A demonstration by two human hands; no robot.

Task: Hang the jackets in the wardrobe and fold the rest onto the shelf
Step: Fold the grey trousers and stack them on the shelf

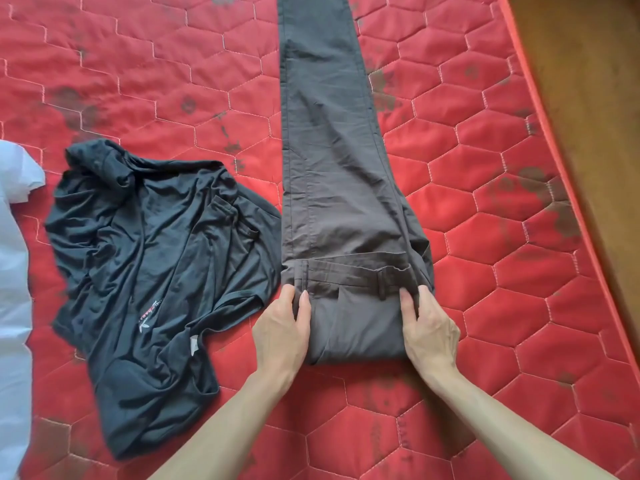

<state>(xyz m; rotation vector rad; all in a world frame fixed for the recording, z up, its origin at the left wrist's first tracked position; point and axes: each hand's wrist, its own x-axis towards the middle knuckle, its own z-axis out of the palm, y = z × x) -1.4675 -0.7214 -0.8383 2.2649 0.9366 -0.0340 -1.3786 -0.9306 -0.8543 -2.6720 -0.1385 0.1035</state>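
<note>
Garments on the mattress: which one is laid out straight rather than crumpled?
The brown trousers, legs stacked and waistband folded over; the black shirt beside them lies rumpled.

There are three pieces of clothing: one pair of brown trousers point(332, 174), one black garment point(156, 265) that is crumpled, and one white garment point(14, 271) seen only in part at the edge. There are two hands, the left hand point(284, 330) and the right hand point(427, 330). There is one red mattress point(502, 271).
</note>
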